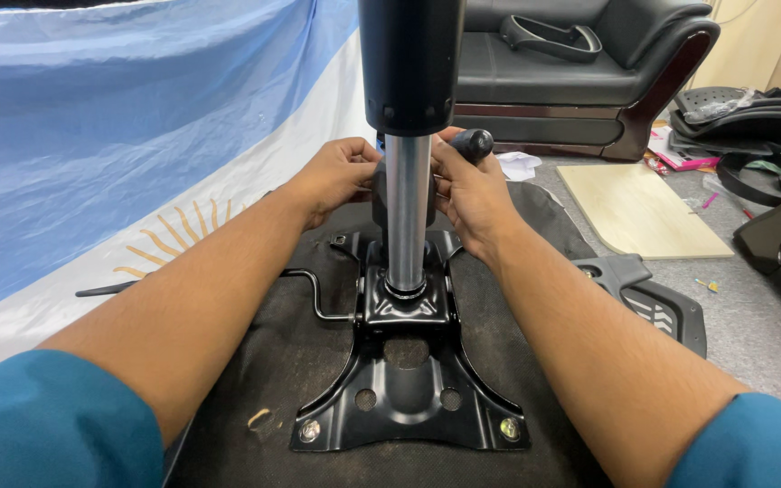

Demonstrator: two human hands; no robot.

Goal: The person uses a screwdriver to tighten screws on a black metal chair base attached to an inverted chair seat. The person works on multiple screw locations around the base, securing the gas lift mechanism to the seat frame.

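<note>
We see both hands reaching forward to the gas lift cylinder (407, 212), which stands upright at the centre of the view, its chrome shaft rising out of the black metal seat mechanism plate (409, 384) and ending in a wide black sleeve at 12 o'clock. The left hand (336, 176) sits at 9 o'clock of the shaft, fingers curled against a dark part just behind it; the right hand (472, 194) sits at 3 o'clock, fingers bent inward on the same part. A black rounded knob (472, 142) shows just above the right hand, touching it. Both grips are clenched around that dark part behind the cylinder, though the shaft hides what exactly the fingertips pinch.

The plate lies on the black fabric underside of a seat (255, 361), bolted at its near corners at 5 and 7 o'clock. A bent black lever rod (314, 294) leaves the plate toward 9 o'clock. The cylinder itself stands between us and the fingers, blocking the view of the contact.

At 9 to 11 o'clock a light-blue and white cloth with a yellow sun (119, 145) hangs. At 1 o'clock stands a black leather sofa (580, 63); at 2 o'clock a pale wooden board (639, 208) lies on the floor; at 3 o'clock a black plastic armrest part (648, 298) lies just beside the seat.
</note>
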